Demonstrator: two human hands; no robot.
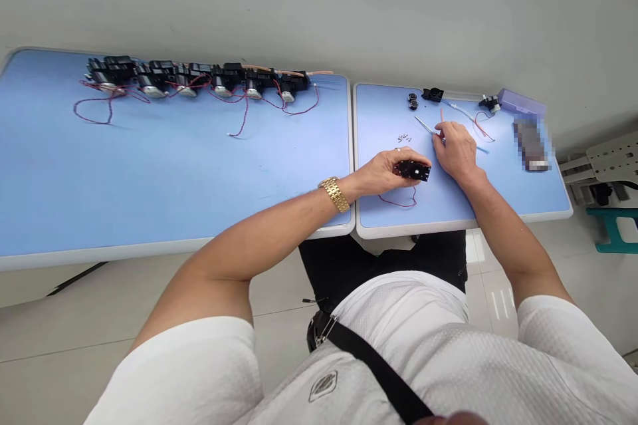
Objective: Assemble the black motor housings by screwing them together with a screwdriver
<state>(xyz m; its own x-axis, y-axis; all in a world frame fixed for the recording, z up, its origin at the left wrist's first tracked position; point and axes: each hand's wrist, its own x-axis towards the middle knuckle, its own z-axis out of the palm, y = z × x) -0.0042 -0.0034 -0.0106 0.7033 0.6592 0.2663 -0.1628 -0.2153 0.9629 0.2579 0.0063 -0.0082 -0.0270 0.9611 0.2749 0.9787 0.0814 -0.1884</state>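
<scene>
My left hand [383, 172], with a gold watch at its wrist, is wrapped round a black plastic motor housing [417, 171], held over the right table. A round pale spot shows on the housing's upturned face. Twisted red and dark wires [413, 202] hang below that hand. Just beyond the housing, my right hand [457, 149] is closed on a screwdriver [423, 124] at the tabletop; its thin metal shaft points up and left, and the fingers cover its middle. Tiny dark screws [405, 139] lie scattered to the left of the shaft.
Several black motor assemblies [222, 79] with trailing wires line the left table's back edge. Along the right table's back are small black parts [413, 102], a black housing [432, 94], a small motor unit [491, 104], a purple box [522, 104] and a blurred-out phone [532, 144].
</scene>
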